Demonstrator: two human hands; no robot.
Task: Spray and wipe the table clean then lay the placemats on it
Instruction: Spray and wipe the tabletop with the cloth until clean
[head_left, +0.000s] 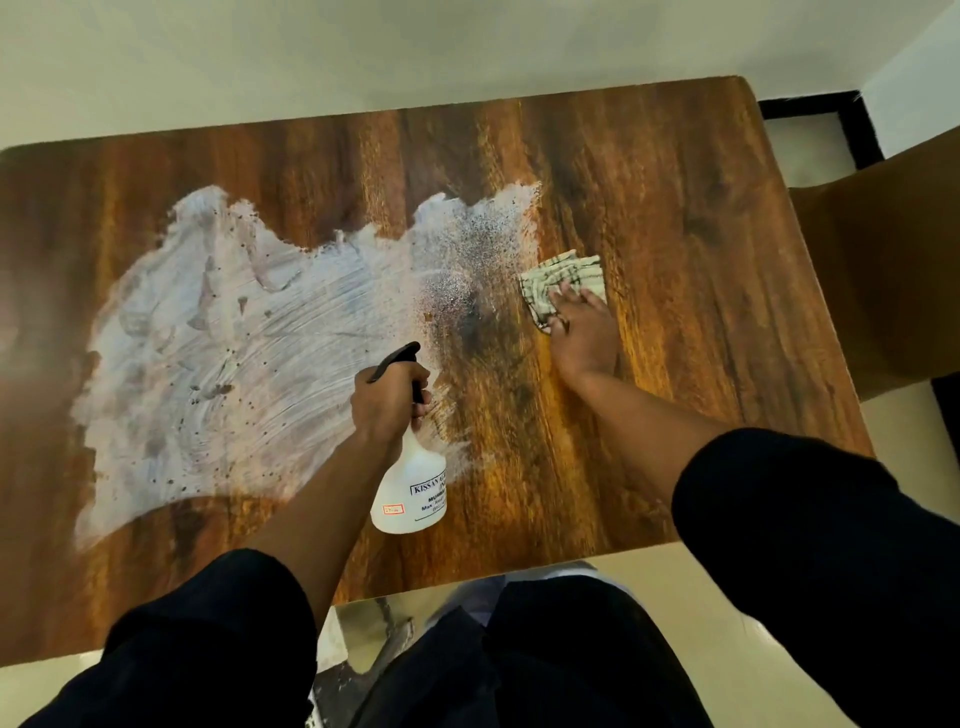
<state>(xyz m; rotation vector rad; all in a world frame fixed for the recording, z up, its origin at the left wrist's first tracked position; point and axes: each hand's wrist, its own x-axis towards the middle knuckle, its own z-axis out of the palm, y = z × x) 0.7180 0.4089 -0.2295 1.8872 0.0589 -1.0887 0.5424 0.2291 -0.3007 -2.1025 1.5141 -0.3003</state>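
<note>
Tabletop (649, 208): white smear covers left and middle, right part bare wood | left hand (387, 397) fingers clamped on spray bottle (410, 488) mid-table | right hand (584, 332) fingers flat, pressing cloth (563, 283) at smear's right edge | wiping partly done; placemats not visible, judged unlaid.

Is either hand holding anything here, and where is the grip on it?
The left hand grips the spray bottle round its neck, under the black trigger head. The right hand presses flat on the checked cloth without gripping it.
</note>
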